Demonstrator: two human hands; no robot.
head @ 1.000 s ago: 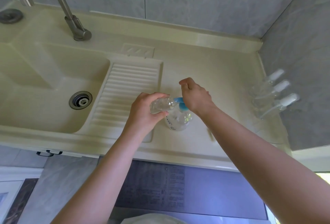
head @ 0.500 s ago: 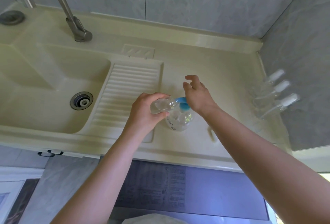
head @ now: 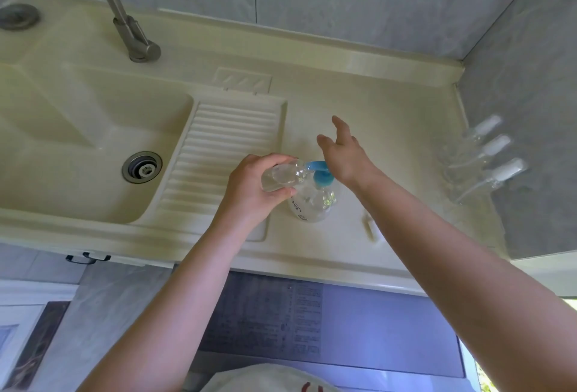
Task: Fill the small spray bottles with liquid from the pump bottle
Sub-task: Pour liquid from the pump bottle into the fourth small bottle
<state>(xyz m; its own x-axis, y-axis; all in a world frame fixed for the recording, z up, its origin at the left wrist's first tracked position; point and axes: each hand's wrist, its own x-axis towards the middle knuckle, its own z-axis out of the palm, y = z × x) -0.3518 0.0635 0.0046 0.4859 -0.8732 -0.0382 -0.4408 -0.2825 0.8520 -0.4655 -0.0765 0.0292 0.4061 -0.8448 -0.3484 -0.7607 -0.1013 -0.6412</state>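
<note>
A clear pump bottle (head: 312,204) with a blue pump head (head: 320,174) stands on the cream counter (head: 390,129). My left hand (head: 253,191) grips a small clear spray bottle (head: 282,176) tilted on its side, its mouth at the blue spout. My right hand (head: 345,154) is above the pump head with fingers spread and straight, its heel over the blue top. Three small spray bottles with white caps (head: 487,154) stand by the right wall.
A ribbed drainboard (head: 218,154) and a sink basin with a drain (head: 142,167) lie to the left. A metal tap (head: 134,38) rises behind the basin. A small white part (head: 370,227) lies on the counter right of the pump bottle.
My right hand has opened from a curled pose on the pump head to spread fingers lifted forward. My left hand and the small bottle have stayed in place.
</note>
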